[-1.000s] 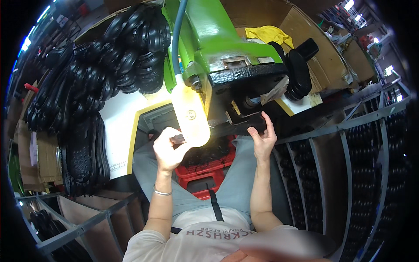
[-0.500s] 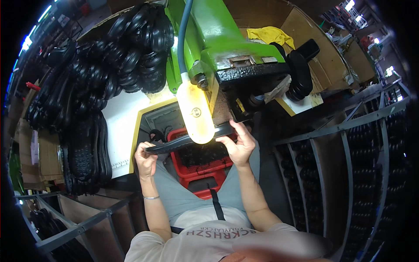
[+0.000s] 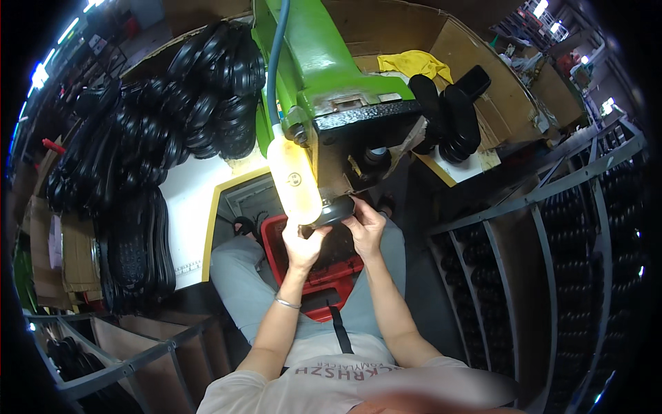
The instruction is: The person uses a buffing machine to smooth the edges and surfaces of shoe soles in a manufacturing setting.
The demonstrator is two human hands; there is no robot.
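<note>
Work at a trimming-height machine head, seen from above, left to right. At lower left, a metal-framed rack is cut off by the dark rim; black soles stand in its outermost bay, too dim to count. Above it, a heap of black soles covers much of the white tabletop, whose yellow edge borders the opening where I sit. Between that edge and my left hand lies open room over my knee. The glowing lamp washes out my left fingertips and hides part of what they meet; they appear to pinch the near left end of the black sole. This sole lies foreshortened beneath the green machine (whether it touches the machine's dark underside, I cannot tell). My right hand pinches its right end between thumb and fingers. Below both hands, between my legs, the red basket contains dark scraps, partly covered by my hands. Behind the machine, a yellow cloth shows before the wall of a cardboard box; nearer, upright black pieces stand beside the tabletop's right-hand part. Dark open room separates my right forearm from the right-hand rack, its bays filled with dark, closely ranked pieces and its far end lost in the rim.
</note>
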